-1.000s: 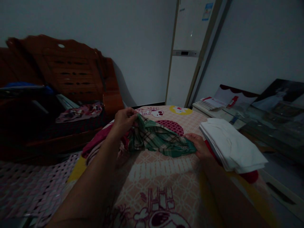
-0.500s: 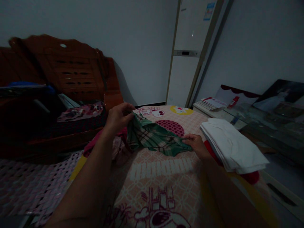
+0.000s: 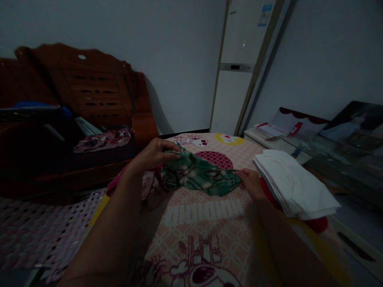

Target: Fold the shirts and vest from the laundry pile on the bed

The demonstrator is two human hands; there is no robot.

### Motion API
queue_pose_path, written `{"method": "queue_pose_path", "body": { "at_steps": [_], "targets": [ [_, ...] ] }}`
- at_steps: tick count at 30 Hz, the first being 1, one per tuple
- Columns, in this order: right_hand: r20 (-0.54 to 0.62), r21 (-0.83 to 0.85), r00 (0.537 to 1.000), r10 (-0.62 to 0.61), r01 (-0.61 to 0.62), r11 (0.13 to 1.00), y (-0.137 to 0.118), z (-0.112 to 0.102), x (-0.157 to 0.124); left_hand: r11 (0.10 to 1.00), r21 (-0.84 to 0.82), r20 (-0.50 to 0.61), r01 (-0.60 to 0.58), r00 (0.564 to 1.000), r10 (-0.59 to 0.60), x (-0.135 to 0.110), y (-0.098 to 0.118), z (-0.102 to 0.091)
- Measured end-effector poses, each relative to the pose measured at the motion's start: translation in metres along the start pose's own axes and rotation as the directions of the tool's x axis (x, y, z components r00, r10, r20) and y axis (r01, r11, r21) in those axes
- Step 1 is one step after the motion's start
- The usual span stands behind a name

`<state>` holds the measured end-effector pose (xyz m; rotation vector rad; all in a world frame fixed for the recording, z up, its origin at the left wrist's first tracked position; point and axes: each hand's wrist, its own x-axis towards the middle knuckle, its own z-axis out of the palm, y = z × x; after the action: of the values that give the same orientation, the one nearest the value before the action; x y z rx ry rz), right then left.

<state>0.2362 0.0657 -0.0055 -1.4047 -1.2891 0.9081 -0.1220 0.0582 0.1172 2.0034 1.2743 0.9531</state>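
A green plaid cloth garment (image 3: 200, 173) stretches between my two hands above a pink patterned cover (image 3: 206, 219); its exact kind I cannot make out. My left hand (image 3: 155, 155) pinches its upper left edge between thumb and fingers. At the garment's right end, my right hand (image 3: 249, 181) is closed on a corner. Beneath and beside my left wrist lies crumpled pink clothing (image 3: 151, 183), partly hidden by the arm. To the right of my right hand rests a folded stack of white cloth (image 3: 295, 183), with something red under it.
A wooden bench (image 3: 89, 87) with a patterned cloth (image 3: 104, 139) on its seat stands at the left. A tall white cabinet-like unit (image 3: 233, 95) is at the back. On the right, a low glass-topped stand (image 3: 353, 151) holds papers (image 3: 267, 130) and a framed picture.
My left hand has lowered and moved slightly right, bringing the garment's left edge down. My right hand keeps its hold, almost in place.
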Motion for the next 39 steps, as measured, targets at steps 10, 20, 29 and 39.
{"method": "queue_pose_path", "body": {
  "at_steps": [10,20,29,39],
  "targets": [
    [0.062,0.189,0.998,0.011,-0.023,0.982,0.001,0.001,0.002,0.978,-0.186,-0.318,0.09,0.937,-0.146,0.002,-0.009,-0.003],
    [0.241,0.155,0.965,-0.1,0.064,0.986,-0.011,0.017,-0.011,0.979,-0.19,-0.361,0.078,0.922,-0.143,-0.002,-0.01,-0.008],
    [0.421,-0.03,0.886,-0.196,0.229,0.973,-0.015,0.039,-0.028,0.973,-0.223,-0.364,0.052,0.922,-0.133,-0.001,-0.005,-0.008],
    [0.388,-0.158,0.905,-0.177,0.255,0.954,-0.014,0.041,-0.03,0.972,-0.223,-0.323,0.068,0.936,-0.14,-0.002,-0.003,-0.007]
  ]
}}
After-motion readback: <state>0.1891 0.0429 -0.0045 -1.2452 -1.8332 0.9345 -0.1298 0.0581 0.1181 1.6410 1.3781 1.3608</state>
